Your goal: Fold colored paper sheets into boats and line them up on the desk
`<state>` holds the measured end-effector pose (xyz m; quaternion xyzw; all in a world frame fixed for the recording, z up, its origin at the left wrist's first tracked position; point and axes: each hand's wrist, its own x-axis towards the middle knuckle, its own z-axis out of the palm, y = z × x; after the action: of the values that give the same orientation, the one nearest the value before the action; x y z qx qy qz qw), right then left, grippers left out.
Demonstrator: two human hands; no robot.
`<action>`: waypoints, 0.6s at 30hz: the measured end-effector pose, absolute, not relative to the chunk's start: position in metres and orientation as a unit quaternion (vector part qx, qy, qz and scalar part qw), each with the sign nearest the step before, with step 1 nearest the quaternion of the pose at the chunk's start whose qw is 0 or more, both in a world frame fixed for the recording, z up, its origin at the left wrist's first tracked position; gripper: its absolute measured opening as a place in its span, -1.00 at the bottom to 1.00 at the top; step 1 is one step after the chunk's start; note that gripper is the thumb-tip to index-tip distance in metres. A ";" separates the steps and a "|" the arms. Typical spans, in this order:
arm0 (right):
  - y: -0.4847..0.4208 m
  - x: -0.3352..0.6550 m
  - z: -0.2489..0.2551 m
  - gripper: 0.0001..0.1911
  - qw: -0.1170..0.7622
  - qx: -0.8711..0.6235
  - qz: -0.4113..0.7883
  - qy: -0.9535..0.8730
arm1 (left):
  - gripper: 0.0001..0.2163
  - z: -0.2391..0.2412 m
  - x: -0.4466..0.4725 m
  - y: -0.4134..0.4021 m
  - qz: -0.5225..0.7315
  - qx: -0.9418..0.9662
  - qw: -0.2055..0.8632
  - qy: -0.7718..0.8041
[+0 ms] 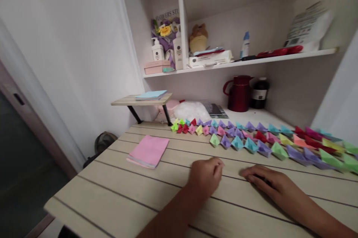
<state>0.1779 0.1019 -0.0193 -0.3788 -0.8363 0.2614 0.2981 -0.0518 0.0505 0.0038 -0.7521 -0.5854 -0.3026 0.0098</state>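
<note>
Paper boats, creased and pointed, stand beyond the hands.

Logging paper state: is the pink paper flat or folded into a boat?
Flat: the pink paper lies four-cornered on the desk, no raised folds showing.

In the upper centre of the frame, "FLOWERS STU" reads across the backing of a bouquet, cut off at the shelf divider. Print on the pump bottle, white packet, dark bottle and upper-right bag is illegible.
</note>
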 end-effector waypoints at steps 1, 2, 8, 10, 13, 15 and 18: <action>0.104 0.180 -0.022 -0.67 0.292 -0.381 0.259 -0.838 | -0.84 0.004 -0.054 0.039 -0.299 -0.765 0.013 -0.570; 0.105 0.181 -0.023 -0.65 0.280 -0.383 0.261 -0.840 | -0.86 0.004 -0.058 0.027 -0.293 -0.789 0.031 -0.539; 0.109 0.186 -0.024 -0.56 0.259 -0.429 0.261 -0.825 | -0.79 0.029 -0.132 -0.009 -0.360 -0.804 0.181 -0.437; 0.109 0.185 -0.023 -0.55 0.258 -0.432 0.249 -0.828 | -0.78 0.041 -0.171 -0.006 -0.408 -0.735 0.144 -0.523; 0.112 0.184 -0.026 -0.54 0.254 -0.440 0.237 -0.828 | -0.73 0.046 -0.227 0.005 -0.439 -0.683 0.119 -0.571; 0.116 0.185 -0.030 -0.53 0.249 -0.456 0.235 -0.822 | -0.72 0.039 -0.255 0.011 -0.442 -0.668 0.091 -0.591; 0.124 0.191 -0.040 -0.53 0.251 -0.466 0.233 -0.816 | -0.80 0.025 -0.281 0.015 -0.426 -0.665 0.056 -0.611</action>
<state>0.1914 0.1237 -0.0405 -0.4665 -0.8157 0.2326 0.2510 -0.2807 0.0150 0.0249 -0.6649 -0.6107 -0.4263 0.0558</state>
